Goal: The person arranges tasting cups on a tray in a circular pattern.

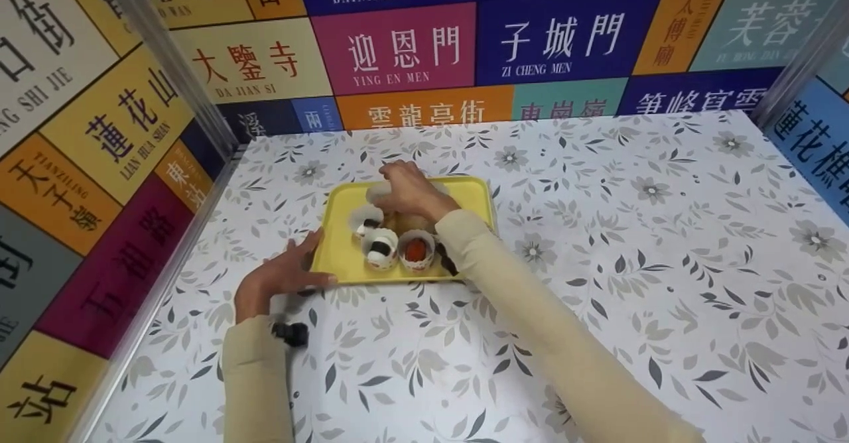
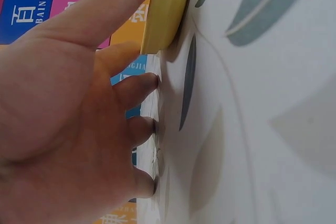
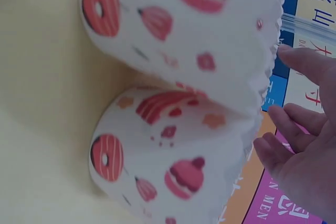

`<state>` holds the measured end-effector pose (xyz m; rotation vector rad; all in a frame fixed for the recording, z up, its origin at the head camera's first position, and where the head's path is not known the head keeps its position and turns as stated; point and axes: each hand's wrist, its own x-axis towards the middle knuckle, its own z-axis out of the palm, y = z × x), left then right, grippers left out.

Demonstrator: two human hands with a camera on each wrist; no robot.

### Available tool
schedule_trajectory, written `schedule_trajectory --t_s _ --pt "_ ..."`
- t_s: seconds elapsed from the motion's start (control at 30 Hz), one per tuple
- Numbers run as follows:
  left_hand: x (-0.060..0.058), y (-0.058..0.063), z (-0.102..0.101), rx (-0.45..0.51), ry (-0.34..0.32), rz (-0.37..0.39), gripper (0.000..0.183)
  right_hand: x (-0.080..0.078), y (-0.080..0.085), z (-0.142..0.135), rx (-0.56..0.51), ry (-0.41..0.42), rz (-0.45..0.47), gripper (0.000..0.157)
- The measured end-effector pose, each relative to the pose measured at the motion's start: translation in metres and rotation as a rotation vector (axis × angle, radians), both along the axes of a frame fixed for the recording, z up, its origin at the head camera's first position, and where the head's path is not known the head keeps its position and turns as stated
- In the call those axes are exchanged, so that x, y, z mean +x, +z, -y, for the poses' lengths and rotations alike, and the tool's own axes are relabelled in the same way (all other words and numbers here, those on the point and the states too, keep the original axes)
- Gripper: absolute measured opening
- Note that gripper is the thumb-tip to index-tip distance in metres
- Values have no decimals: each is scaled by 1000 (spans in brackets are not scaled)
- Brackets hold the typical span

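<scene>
A yellow tray [image 1: 404, 276] holds several white paper baking cups with printed sweets. One front cup [image 1: 381, 260] contains a white piece with a black band, and its neighbour [image 1: 418, 264] a reddish piece. My left hand [image 1: 282, 274] rests at the tray's near left corner, thumb by the front rim and fingers spread along the left side. Over the back of the tray reaches my right hand [image 1: 411, 191], partly covering the cups under it. In the right wrist view its fingers lie loosely bent beside the rim of a paper cup [image 3: 184, 40], with nothing seen between them.
The tray stands on a white tabletop [image 1: 597, 231] with a grey leaf and flower print. Colourful sign panels [image 1: 398, 52] cover the walls at the back and sides. A dark wrist camera [image 1: 290, 333] sits by the left sleeve.
</scene>
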<state>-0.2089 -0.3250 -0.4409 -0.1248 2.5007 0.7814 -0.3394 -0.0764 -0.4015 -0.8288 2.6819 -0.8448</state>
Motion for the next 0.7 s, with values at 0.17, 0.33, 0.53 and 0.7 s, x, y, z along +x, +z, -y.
schedule_trajectory --t_s 0.17,0.33,0.53,0.7 --pt "-1 -1 -1 0 -4 3 115 -2 4 -6 -35 5 -1 63" --pt "-2 2 0 7 13 7 115 -4 9 -13 -67 -4 -34 56" --pt "0 1 0 31 20 18 109 -5 10 -28 -143 28 -23 49" --pt "2 1 0 57 2 -39 92 -4 7 -45 -207 75 0 45"
